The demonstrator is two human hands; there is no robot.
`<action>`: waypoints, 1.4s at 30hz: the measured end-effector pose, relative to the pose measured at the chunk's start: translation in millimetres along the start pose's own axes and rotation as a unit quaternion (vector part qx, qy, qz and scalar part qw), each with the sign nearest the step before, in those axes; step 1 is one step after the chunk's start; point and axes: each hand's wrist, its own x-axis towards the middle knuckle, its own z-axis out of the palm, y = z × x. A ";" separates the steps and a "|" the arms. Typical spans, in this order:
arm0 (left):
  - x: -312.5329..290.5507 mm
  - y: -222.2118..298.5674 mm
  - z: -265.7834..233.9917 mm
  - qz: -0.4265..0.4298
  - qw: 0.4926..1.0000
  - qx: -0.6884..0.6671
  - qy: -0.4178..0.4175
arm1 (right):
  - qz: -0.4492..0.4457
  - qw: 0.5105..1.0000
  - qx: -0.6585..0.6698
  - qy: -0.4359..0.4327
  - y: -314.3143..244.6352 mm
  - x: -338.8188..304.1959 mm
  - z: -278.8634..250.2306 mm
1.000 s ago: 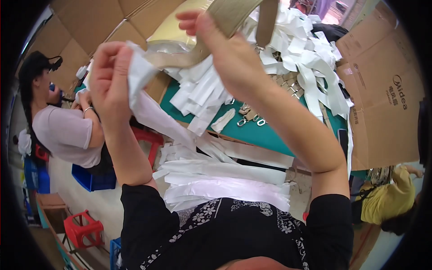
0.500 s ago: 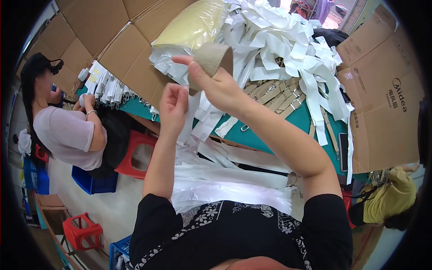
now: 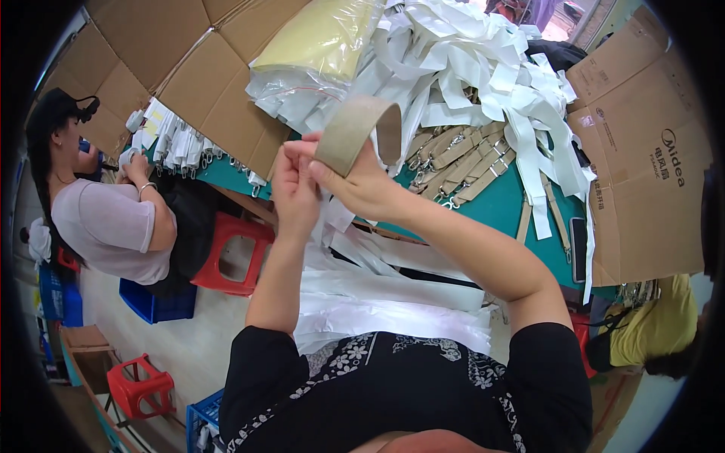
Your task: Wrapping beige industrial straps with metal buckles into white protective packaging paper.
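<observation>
Centrally, the right hand [image 3: 355, 186] clamps a tan strap [image 3: 343, 140] between thumb and fingers; the strap curves into a loop above that hand, at upper centre of the frame. The left hand [image 3: 294, 189] meets it, fingertips drawn together; what, if anything, they pinch cannot be told. Working the 2 hands close together probably steadies the strap, and the raised hold likely keeps its loop clear of clutter. Heaped white strips [image 3: 453, 60] fill the upper right. Clasped straps [image 3: 468, 162] lie grouped on the green table [image 3: 500, 208], right of centre, presumably for reach.
</observation>
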 end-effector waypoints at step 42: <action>-25.8 -25.5 1.9 0.019 0.995 0.099 0.025 | 0.280 0.833 0.478 -0.004 -3.1 -21.0 -3.1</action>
